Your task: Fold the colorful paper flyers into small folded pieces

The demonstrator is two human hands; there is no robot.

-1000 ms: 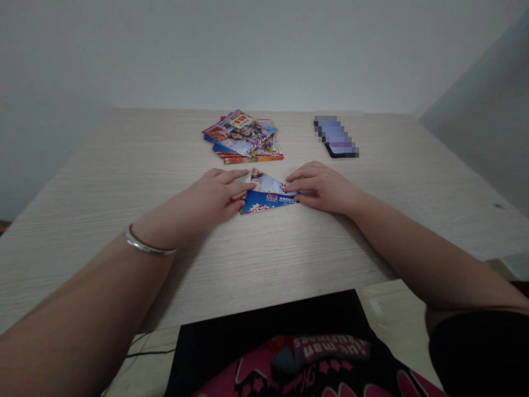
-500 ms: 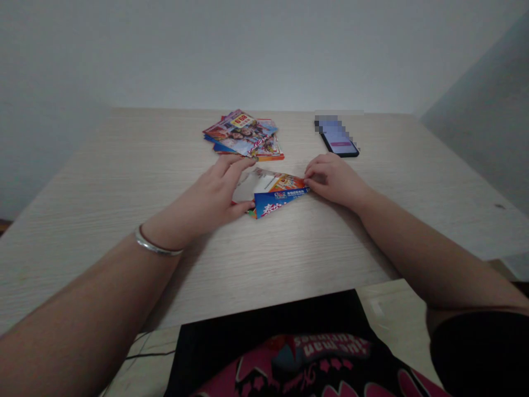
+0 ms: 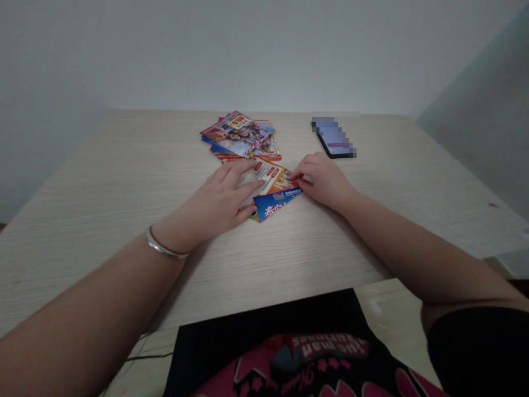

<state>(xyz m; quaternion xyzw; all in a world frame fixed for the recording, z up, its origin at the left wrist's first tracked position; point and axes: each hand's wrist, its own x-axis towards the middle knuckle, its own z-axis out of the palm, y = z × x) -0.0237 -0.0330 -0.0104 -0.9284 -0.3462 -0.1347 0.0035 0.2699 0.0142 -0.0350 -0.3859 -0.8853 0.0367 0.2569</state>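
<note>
A phone with a dark edge lies face up at an angle near the far edge of the pale, wood-grained tabletop, its lilac screen lit and partly pixelated. A small dark mark sits toward the right edge. Beyond stands a plain grey wall. At lower left, a thin dark cable shows.

Leaflet panel: photo print uppermost 1.0 s ago; now white with red labels and an orange picture.
Leaflet far corner: now up at the near edge of the stack; apart from it 1.0 s ago.
Left hand: shifted rightward, fingers now farther over the leaflet.
Right hand: drawn back leftward since 0.5 s ago.
</note>
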